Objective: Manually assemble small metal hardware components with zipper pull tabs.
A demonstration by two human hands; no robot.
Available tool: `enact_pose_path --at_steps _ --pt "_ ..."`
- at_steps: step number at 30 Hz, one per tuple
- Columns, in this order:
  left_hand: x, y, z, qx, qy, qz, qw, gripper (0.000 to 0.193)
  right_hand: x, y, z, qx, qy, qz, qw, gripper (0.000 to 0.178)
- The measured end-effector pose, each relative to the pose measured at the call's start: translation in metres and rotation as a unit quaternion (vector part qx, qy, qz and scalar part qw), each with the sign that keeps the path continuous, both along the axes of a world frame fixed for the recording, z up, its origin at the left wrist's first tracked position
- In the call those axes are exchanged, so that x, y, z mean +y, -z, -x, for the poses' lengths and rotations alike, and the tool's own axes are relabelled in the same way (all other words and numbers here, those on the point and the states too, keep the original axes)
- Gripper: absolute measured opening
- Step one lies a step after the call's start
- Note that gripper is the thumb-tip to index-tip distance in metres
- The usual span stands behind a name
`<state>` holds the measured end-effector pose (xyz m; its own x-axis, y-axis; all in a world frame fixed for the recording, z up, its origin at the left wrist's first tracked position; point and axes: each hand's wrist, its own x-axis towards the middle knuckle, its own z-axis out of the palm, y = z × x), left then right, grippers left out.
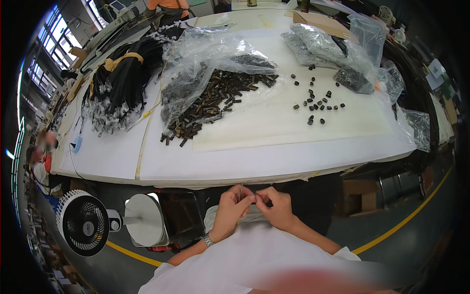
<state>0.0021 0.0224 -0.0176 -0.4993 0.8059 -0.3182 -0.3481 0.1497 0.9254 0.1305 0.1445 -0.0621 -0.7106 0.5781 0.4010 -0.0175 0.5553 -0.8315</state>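
Observation:
Over my lap, just off the table's near edge, my left hand (pixel 231 211) and my right hand (pixel 278 209) meet with the fingertips of each pinched together. Whatever lies between them is too small and too covered by the fingers to name. On the table ahead, a heap of short dark brown tubes (pixel 215 100) spills from a clear plastic bag (pixel 188 73). Several small black cylindrical pieces (pixel 319 103) lie scattered to the right of that heap.
A bundle of black cords with whitish ends (pixel 120 83) lies on the white-topped table (pixel 274 164) at left. Clear bags of dark pieces (pixel 355 78) sit at the far right. Below the near edge stand a fan (pixel 85 223) and a round white-topped stool (pixel 144 220). Other people work farther off.

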Motion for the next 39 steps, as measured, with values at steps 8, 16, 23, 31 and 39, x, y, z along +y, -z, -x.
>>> enact_pose_path --at_steps 8,16,23,31,39 --pt "-0.015 -0.004 0.021 -0.237 0.080 -0.030 0.968 0.019 0.009 -0.013 0.001 0.099 -0.086 -0.079 0.988 0.023" --pt "-0.016 -0.036 0.012 0.069 0.032 0.008 0.997 0.010 0.000 -0.039 -0.007 0.060 -0.154 0.224 0.961 0.021" --pt "-0.029 -0.049 -0.005 0.171 0.064 -0.014 0.983 0.012 -0.004 -0.057 -0.022 0.039 -0.207 0.491 0.845 0.013" --pt "0.000 -0.053 0.016 -0.092 0.092 -0.024 0.991 0.015 0.022 -0.063 -0.014 0.056 -0.206 0.493 0.844 0.011" --pt "0.003 -0.049 0.007 0.077 0.064 -0.039 0.994 0.013 0.020 -0.069 -0.021 0.031 -0.161 0.475 0.864 0.009"
